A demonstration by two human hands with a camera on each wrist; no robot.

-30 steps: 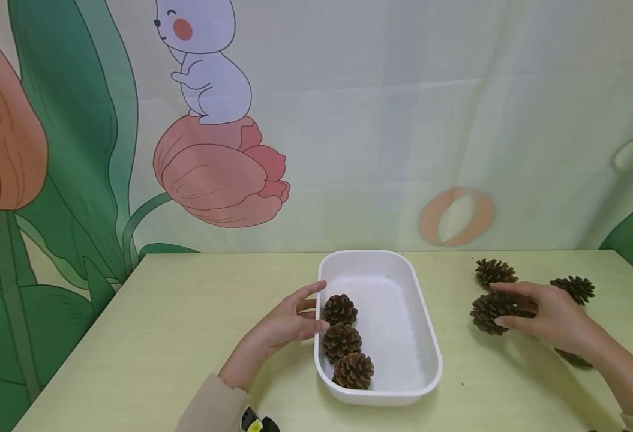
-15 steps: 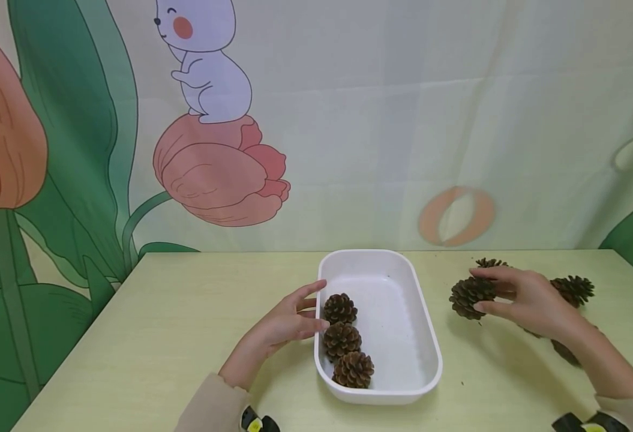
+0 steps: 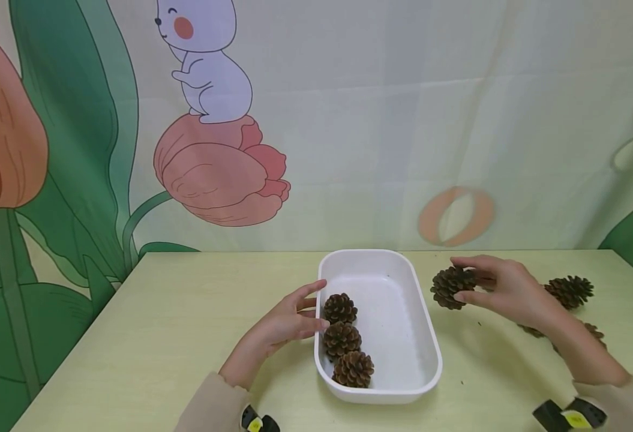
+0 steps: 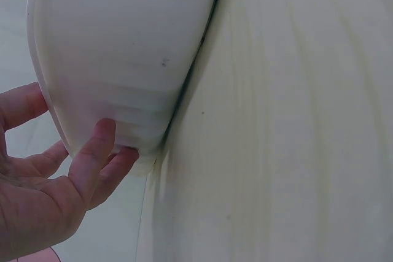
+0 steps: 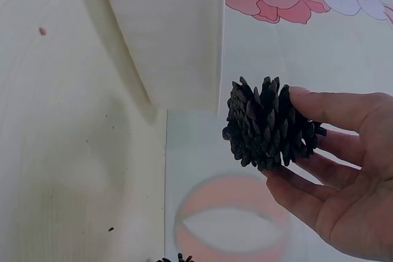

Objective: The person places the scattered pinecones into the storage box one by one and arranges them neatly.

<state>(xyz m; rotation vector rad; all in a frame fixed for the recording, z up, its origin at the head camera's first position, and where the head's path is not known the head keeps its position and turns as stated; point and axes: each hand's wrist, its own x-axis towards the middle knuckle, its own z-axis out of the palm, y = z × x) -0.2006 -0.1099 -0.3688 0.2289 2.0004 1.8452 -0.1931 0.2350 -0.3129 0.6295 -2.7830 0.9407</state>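
Head view, left to right: left hand (image 3: pixel 284 327) with spread fingers, clasping the left wall of a rounded-rectangular white plastic tray (image 3: pixel 397 336); inside, along that wall, three round, open-scaled, woody brown pinecones (image 3: pixel 341 340); just right of the tray, above a pale yellow wood-grained table (image 3: pixel 186 330), a matching dark brown pinecone (image 3: pixel 449 289), clamped between thumb and fingers of the right hand (image 3: pixel 505 291). Only in left wrist view: fingertips (image 4: pixel 105 128) against the tray's left outer wall. Clearer in right wrist view: layered scales (image 5: pixel 270 124). Far right: further pinecones (image 3: pixel 571 292), partly hidden by the right forearm (image 3: pixel 588 351).
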